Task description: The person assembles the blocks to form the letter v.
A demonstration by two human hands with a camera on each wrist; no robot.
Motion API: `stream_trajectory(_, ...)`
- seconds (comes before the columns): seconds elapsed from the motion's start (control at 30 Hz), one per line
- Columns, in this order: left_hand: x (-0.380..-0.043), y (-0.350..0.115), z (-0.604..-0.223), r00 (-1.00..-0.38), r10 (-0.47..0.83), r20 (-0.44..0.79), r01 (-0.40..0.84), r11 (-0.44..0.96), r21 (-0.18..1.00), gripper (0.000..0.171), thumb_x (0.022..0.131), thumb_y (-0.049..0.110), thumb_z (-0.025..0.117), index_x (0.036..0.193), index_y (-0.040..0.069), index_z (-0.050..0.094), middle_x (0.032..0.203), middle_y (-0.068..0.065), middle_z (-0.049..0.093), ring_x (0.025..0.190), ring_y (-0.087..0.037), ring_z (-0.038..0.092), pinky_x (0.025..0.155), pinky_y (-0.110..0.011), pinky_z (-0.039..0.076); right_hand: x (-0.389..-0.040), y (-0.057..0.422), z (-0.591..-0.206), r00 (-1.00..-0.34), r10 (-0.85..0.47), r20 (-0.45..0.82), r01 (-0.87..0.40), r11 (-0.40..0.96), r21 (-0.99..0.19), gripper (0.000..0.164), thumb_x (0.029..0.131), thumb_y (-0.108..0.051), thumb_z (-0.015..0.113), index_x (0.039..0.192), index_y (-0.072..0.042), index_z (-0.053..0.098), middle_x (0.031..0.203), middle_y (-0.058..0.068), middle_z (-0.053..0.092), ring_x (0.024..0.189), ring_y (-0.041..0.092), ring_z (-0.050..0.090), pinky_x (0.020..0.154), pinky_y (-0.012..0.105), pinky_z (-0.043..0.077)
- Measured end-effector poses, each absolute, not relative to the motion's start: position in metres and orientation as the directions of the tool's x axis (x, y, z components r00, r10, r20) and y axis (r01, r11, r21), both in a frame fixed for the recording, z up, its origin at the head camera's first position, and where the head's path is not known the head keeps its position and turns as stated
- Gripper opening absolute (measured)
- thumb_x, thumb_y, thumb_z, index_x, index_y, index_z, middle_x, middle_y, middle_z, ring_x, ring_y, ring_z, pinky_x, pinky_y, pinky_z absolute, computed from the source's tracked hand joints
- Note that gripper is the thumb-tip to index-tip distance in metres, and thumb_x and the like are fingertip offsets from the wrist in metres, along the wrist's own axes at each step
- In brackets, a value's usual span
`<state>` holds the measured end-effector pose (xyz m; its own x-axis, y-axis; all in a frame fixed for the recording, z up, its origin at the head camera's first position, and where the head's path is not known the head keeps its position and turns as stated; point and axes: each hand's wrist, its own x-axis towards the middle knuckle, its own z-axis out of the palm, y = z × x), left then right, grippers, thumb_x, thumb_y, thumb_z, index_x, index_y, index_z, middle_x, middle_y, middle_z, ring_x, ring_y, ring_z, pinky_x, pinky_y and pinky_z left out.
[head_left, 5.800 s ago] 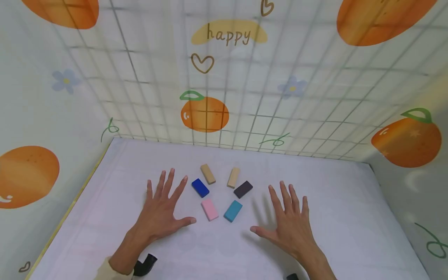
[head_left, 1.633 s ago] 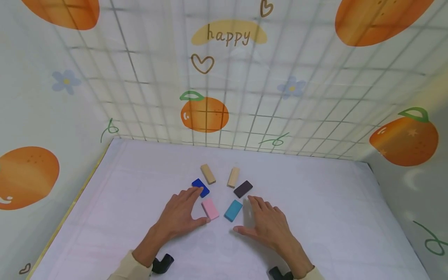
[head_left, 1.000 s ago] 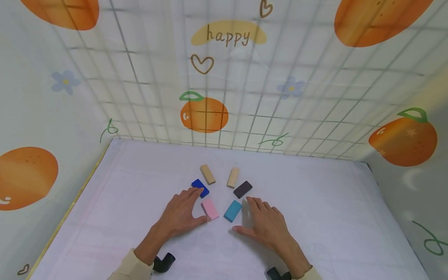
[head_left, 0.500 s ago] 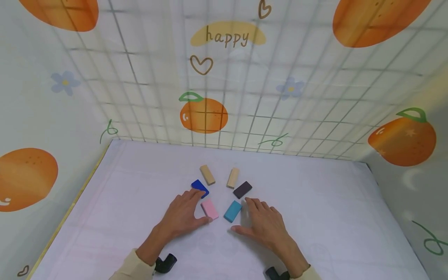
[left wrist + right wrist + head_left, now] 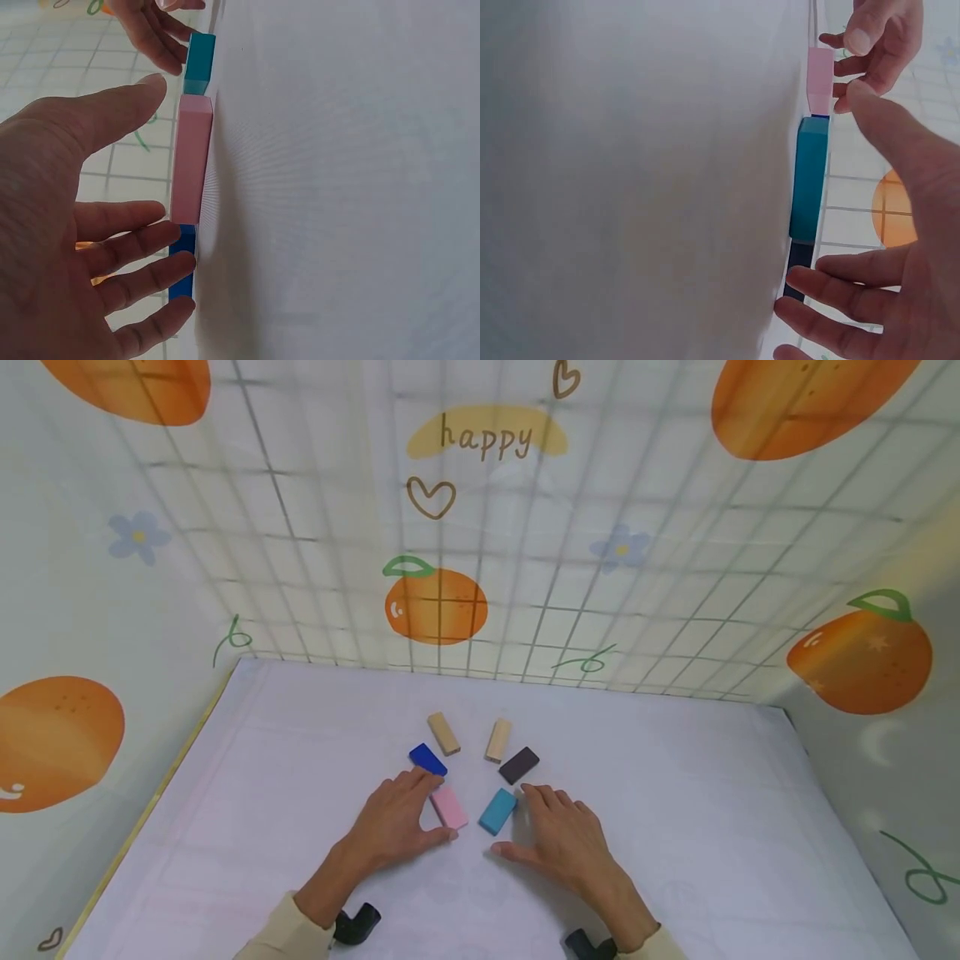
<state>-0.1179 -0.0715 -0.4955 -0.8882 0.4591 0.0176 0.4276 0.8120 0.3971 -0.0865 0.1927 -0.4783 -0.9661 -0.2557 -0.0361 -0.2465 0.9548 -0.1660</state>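
Observation:
In the head view my left hand [image 5: 392, 822] is spread around a pink block [image 5: 449, 807], thumb near its front end and fingers near its far end. The left wrist view shows a gap between thumb and fingers, with no grip on the pink block [image 5: 193, 159]. My right hand [image 5: 566, 837] curves loosely beside a teal block [image 5: 498, 812]. Its thumb and fingers stand apart from the teal block [image 5: 809, 180] in the right wrist view. Beyond the hands lie a blue block [image 5: 428, 759], partly behind the left fingers, and a dark block [image 5: 519, 765].
Two natural wood blocks [image 5: 444, 733] [image 5: 498, 740] lie farther back. All the blocks rest on a white tabletop [image 5: 675, 827]. A printed curtain with oranges [image 5: 437, 607] rises behind the table. Black wrist mounts [image 5: 357, 924] are strapped at both wrists.
From wide apart and flat, both hands have come inward to the pink and teal blocks. Over the last second they shift only slightly closer. The blocks stay put.

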Motion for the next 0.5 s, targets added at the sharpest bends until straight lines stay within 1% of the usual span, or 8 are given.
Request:
stream_trajectory(0.2,-0.1173,-0.0719,-0.4964,-0.881,0.473,0.019,0.441,0.806,0.395,0.078,0.085,0.059,0.074,0.142,0.009,0.056,0.143,-0.011,0.055,0.127,-0.029,0.053,0.103,-0.048,0.044,-0.0873,0.1899,-0.4787,-0.964,-0.260,-0.054,-0.248,0.954,-0.170,0.098,0.076,-0.077,0.068,0.141,-0.005,0.054,0.134,0.013,0.060,0.121,0.035,0.057,0.093,0.057,0.049)
stream_trajectory(0.5,-0.1184,-0.0682,-0.4966,-0.878,0.478,-0.021,0.438,0.820,0.367,0.081,0.085,0.061,0.073,0.144,0.009,0.054,0.144,-0.012,0.054,0.130,-0.029,0.051,0.106,-0.049,0.042,-0.0872,0.1876,-0.4781,-0.963,-0.267,-0.040,-0.258,0.953,-0.162,0.096,0.077,-0.075,0.070,0.139,-0.004,0.056,0.131,0.014,0.062,0.118,0.034,0.059,0.090,0.055,0.051)
